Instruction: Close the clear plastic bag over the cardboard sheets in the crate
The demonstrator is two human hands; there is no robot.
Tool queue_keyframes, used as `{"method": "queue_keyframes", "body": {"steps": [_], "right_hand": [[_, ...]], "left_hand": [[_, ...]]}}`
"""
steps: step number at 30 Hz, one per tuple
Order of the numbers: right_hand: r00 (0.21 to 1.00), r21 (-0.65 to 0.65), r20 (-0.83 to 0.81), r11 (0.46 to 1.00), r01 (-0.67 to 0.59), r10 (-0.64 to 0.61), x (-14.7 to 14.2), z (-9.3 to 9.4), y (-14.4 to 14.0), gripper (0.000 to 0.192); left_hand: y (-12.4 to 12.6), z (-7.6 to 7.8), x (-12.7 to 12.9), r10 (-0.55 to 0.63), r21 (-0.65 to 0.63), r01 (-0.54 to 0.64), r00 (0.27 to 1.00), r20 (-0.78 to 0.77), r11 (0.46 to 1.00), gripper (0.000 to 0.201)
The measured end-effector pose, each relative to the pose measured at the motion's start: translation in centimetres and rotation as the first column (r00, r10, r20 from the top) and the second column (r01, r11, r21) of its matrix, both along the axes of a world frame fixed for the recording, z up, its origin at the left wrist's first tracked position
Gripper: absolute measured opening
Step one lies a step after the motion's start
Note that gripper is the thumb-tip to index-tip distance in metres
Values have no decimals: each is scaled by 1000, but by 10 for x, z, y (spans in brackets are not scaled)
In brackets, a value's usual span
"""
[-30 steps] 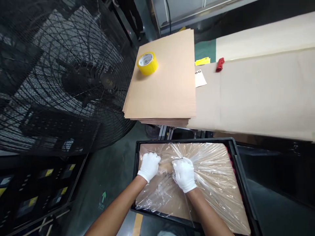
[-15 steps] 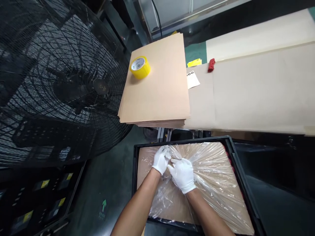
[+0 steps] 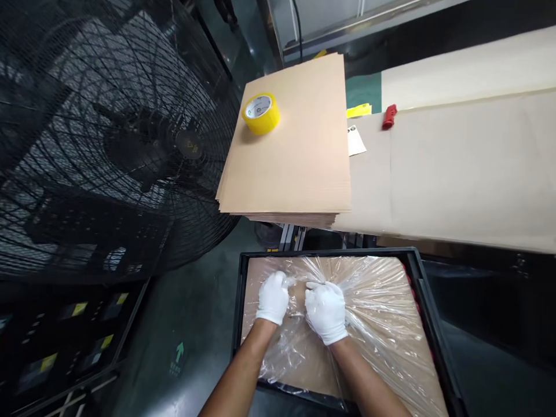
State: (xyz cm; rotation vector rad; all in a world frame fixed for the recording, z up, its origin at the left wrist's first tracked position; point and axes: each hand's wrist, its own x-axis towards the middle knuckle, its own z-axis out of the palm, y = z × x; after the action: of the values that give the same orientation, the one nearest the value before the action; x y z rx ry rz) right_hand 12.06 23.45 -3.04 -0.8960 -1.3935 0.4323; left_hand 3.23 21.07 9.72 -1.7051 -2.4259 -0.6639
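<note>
Clear plastic film (image 3: 369, 313) lies crumpled over brown cardboard inside a black crate (image 3: 423, 301) at 6 o'clock. Both white-gloved hands pinch gathered film near the crate's middle: left hand (image 3: 273, 297) and right hand (image 3: 325, 310) sit just beside each other, fingers closed. Bare dark floor (image 3: 195, 313) lies at 9 o'clock of the crate. At 12 o'clock a cardboard stack (image 3: 295, 145) overhangs the worktop (image 3: 469, 168) edge, carrying a yellow tape roll (image 3: 260, 113). A large black fan (image 3: 108, 133) stands at 10 o'clock.

Left hand (image 3: 273, 297), which half a second ago touched the right hand (image 3: 326, 309) over the clear plastic film (image 3: 373, 301), now sits apart from it, each gloved fist gripping bunched film (a second ago the gap was wider, film flatter).
</note>
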Motion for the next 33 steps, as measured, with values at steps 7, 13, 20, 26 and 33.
{"method": "queue_keyframes", "body": {"steps": [7,13,20,26,33], "right_hand": [[997,38,-78,999,-16,19,9,-2,-5,20],[997,25,-66,999,-37,39,12,-1,-6,27],[998,-9,36,999,-41,42,12,9,-3,37],[985,-23,170,999,-41,44,15,10,2,43],[966,2,230,992,-126,122,24,13,10,35]], "left_hand": [[-26,29,2,-65,98,46,976,207,994,13],[4,-18,29,-144,89,117,900,412,989,14],[17,-45,13,-126,-79,243,723,679,967,34],[25,-31,9,-111,-249,412,677,727,877,38],[3,-17,2,-238,-263,499,731,639,826,34]]}}
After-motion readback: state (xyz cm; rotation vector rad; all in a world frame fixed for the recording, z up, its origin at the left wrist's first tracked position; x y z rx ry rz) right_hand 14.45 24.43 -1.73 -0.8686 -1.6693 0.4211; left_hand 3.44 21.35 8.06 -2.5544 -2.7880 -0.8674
